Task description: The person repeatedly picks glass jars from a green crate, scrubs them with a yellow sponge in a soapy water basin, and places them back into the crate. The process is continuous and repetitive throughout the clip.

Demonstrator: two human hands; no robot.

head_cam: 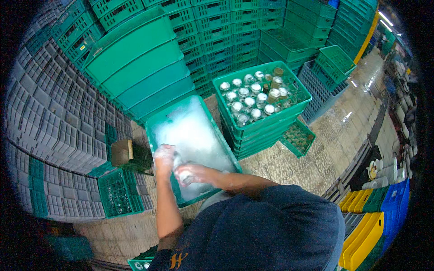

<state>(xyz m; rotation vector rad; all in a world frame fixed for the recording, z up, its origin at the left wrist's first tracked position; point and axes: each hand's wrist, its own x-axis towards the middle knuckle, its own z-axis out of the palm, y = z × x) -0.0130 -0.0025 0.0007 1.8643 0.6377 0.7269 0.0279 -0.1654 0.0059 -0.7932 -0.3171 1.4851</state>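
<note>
A green plastic tub (223,149) full of white suds stands before me. Over its near left part, my left hand (164,156) is closed around a foam-covered object, which looks like a glass jar or bottle (177,160). Just to the right, my right hand (190,173) grips the lower end of the same object, with white suds or a pale cloth at its fingers; which of these it is, I cannot tell. Foam coats both hands. Beyond the tub on the right, a green crate (262,122) holds several glass jars, most with pale round ends facing up.
Stacked green crates (213,25) rise behind the tub, and grey crates (67,118) line the left. A small crate of glassware (298,137) lies on the tiled floor at right. Another green crate with bottles (117,193) stands at lower left. Yellow crates (362,237) are at lower right.
</note>
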